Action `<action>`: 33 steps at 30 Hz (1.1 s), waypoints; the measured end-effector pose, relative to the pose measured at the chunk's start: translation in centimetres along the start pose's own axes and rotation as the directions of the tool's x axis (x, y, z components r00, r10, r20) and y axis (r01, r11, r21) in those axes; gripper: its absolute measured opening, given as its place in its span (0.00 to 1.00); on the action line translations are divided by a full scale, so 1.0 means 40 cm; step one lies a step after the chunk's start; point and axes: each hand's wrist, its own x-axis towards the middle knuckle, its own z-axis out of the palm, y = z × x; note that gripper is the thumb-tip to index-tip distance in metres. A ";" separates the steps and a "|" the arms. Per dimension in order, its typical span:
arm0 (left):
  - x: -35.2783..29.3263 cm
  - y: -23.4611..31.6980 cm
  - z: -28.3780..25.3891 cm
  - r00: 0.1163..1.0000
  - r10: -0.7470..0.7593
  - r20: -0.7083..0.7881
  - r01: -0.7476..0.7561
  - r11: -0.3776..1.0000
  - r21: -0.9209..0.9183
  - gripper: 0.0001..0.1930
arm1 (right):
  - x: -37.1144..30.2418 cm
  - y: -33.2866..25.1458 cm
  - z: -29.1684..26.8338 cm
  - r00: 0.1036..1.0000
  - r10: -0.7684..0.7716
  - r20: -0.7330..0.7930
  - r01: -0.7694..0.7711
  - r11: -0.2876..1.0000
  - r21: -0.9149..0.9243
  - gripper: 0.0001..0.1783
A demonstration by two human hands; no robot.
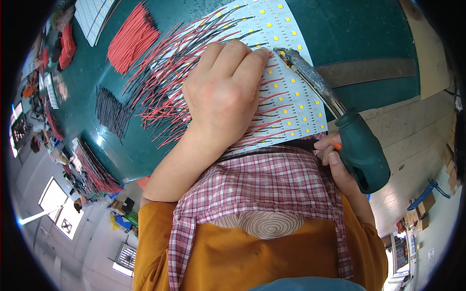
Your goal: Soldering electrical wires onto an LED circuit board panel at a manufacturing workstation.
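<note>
My left hand point(225, 92) is closed over a white LED board point(308, 106) with rows of small yellow chips. Its fingertips are pinched near the board's upper middle; a red wire end seems to show there, though the fingers hide most of it. Many red and black wires point(170, 77) fan out leftward from the board, passing partly under this hand. In my right hand point(342, 169) is a soldering iron with a dark green handle point(364, 150). The iron's tip point(281, 51) is at the board, just right of my left fingertips; whether it touches cannot be seen.
Loose red wires point(133, 39) and black wires point(112, 111) lie in piles on the green table point(378, 29). More white boards point(92, 19) sit far left. A flat dark strip point(369, 72) lies right of the board. Wired boards point(94, 167) are stacked at the table's left edge.
</note>
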 end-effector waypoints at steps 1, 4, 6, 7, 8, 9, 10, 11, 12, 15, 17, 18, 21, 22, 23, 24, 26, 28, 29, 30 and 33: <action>0.001 0.000 0.002 1.000 0.012 -0.008 -0.012 1.000 0.006 0.12 | 0.001 -0.001 0.000 1.000 0.002 -0.001 -0.002 1.000 -0.001 0.11; 0.006 0.009 0.000 1.000 0.007 0.007 -0.007 1.000 0.025 0.12 | 0.002 0.004 -0.001 0.999 0.002 -0.042 -0.002 1.000 -0.007 0.09; 0.007 0.008 0.001 1.000 0.013 0.009 -0.013 1.000 0.028 0.13 | 0.001 0.010 -0.008 1.000 -0.025 -0.004 0.025 0.999 -0.026 0.09; 0.007 0.009 0.001 1.000 0.019 0.012 -0.020 0.999 0.031 0.13 | -0.003 0.013 -0.007 1.000 -0.024 -0.004 0.024 0.999 -0.025 0.09; 0.007 0.010 0.001 1.000 0.019 0.014 -0.020 0.999 0.031 0.13 | -0.008 0.017 -0.005 1.000 -0.013 -0.015 0.012 0.998 -0.063 0.09; 0.008 0.011 0.000 1.000 0.019 0.016 -0.020 0.999 0.042 0.14 | -0.012 0.021 -0.003 1.000 -0.003 -0.026 0.001 0.995 -0.102 0.09; 0.009 0.013 0.000 1.000 0.020 0.015 -0.021 0.999 0.049 0.14 | -0.018 0.026 0.000 1.000 -0.002 -0.028 -0.001 0.995 -0.104 0.09; 0.010 0.013 -0.001 1.000 0.021 0.014 -0.022 0.999 0.046 0.14 | -0.023 0.032 0.003 0.999 0.005 -0.037 -0.004 1.000 0.021 0.09; 0.011 0.014 -0.003 1.000 0.018 0.025 -0.019 0.999 0.040 0.14 | -0.026 0.034 0.003 0.999 0.013 -0.046 -0.006 0.989 0.145 0.10; 0.010 0.018 -0.006 0.999 0.007 0.044 -0.009 0.999 0.045 0.15 | -0.007 0.006 -0.012 1.000 -0.015 -0.003 0.015 0.999 0.033 0.14; 0.010 0.022 -0.008 0.999 -0.001 0.045 -0.001 0.999 0.049 0.15 | -0.010 0.009 -0.015 1.000 -0.027 0.001 0.027 0.999 0.032 0.15; 0.008 0.023 -0.009 0.999 -0.009 0.053 0.006 0.998 0.060 0.15 | -0.011 0.012 -0.017 0.999 -0.036 0.004 0.036 0.999 0.033 0.16; 0.012 0.031 -0.013 0.997 -0.031 0.074 0.026 0.997 0.074 0.14 | 0.000 0.020 -0.023 0.995 -0.099 0.019 0.099 0.995 -0.030 0.15; 0.013 0.033 -0.014 0.995 -0.047 0.092 0.040 0.996 0.075 0.14 | 0.000 0.017 -0.026 0.995 -0.099 0.019 0.100 0.994 -0.033 0.15; 0.016 0.028 -0.012 0.995 -0.047 0.090 0.041 0.996 0.074 0.14 | -0.001 0.012 -0.030 0.999 -0.036 0.039 0.038 0.998 -0.052 0.14; 0.019 0.018 -0.010 0.999 -0.022 0.024 0.022 1.000 0.016 0.13 | -0.001 0.006 -0.034 0.998 0.028 0.056 -0.024 0.997 -0.072 0.13; 0.024 0.003 -0.004 0.999 -0.001 -0.040 -0.001 0.999 -0.043 0.12 | 0.003 -0.006 -0.030 0.997 0.076 0.025 -0.075 0.996 -0.047 0.12; 0.039 -0.007 -0.003 0.999 -0.025 -0.024 0.025 1.000 -0.010 0.10 | 0.011 -0.016 -0.021 0.992 0.126 -0.001 -0.126 0.992 -0.020 0.11; 0.040 -0.009 0.005 1.000 -0.020 -0.016 0.020 1.000 -0.003 0.11 | 0.015 -0.022 -0.016 0.994 0.108 -0.032 -0.107 0.994 0.030 0.11; 0.037 -0.007 0.008 1.000 -0.023 -0.016 0.023 1.000 -0.003 0.11 | 0.017 -0.025 -0.015 0.994 0.092 -0.064 -0.087 0.993 0.079 0.10; 0.031 -0.002 0.011 1.000 0.007 -0.024 -0.006 1.000 0.019 0.11 | 0.015 -0.022 -0.031 1.000 0.007 -0.003 -0.007 0.999 -0.039 0.09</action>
